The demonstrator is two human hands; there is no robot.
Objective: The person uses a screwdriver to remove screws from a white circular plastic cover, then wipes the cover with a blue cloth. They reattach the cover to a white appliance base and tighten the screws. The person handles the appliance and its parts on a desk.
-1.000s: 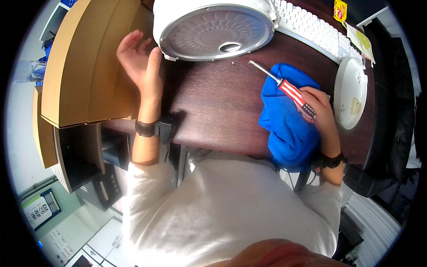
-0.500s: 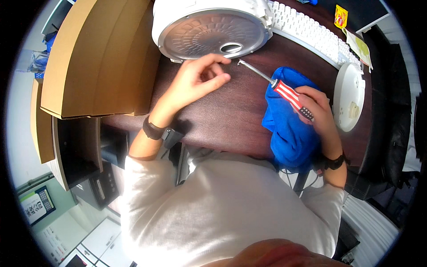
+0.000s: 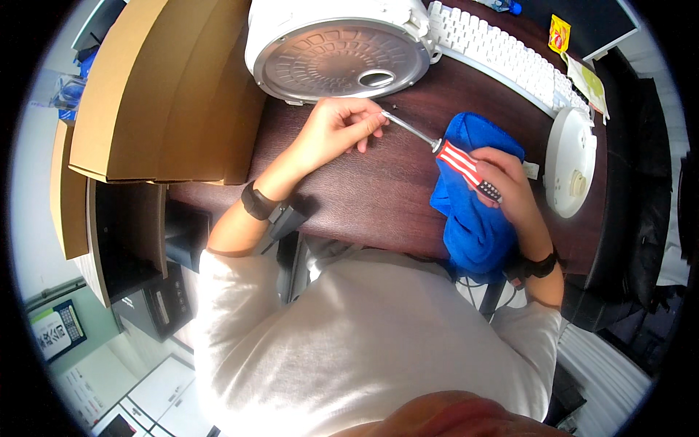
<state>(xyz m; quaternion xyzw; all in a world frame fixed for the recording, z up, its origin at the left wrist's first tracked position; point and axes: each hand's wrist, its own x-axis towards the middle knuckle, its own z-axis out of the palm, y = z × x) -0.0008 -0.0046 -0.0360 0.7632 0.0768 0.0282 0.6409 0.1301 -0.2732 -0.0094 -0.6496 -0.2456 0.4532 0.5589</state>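
A screwdriver with a red-and-white striped handle and a starred dark end [image 3: 466,167] is gripped in my right hand [image 3: 510,186], its shaft slanting up to the left. At its tip, the thumb and forefinger of my left hand [image 3: 338,130] are pinched together; whatever small piece lies between them is hidden. Just beyond the fingers, a white round appliance [image 3: 335,16] lies on its side, with its patterned metal base [image 3: 320,62] facing me and a round opening in it. A crumpled blue cloth [image 3: 473,226] lies under and beside the screwdriver handle.
A tall cardboard box [image 3: 160,95] stands left of the appliance. Behind it is a white keyboard [image 3: 502,54]. A white round cover [image 3: 561,171] stands at the right, with a yellow packet [image 3: 559,33] farther back. The dark table [image 3: 349,204] ends near my body.
My left fingers have closed at the screwdriver's tip, where they were apart from it before. The screwdriver has shifted slightly left and down.
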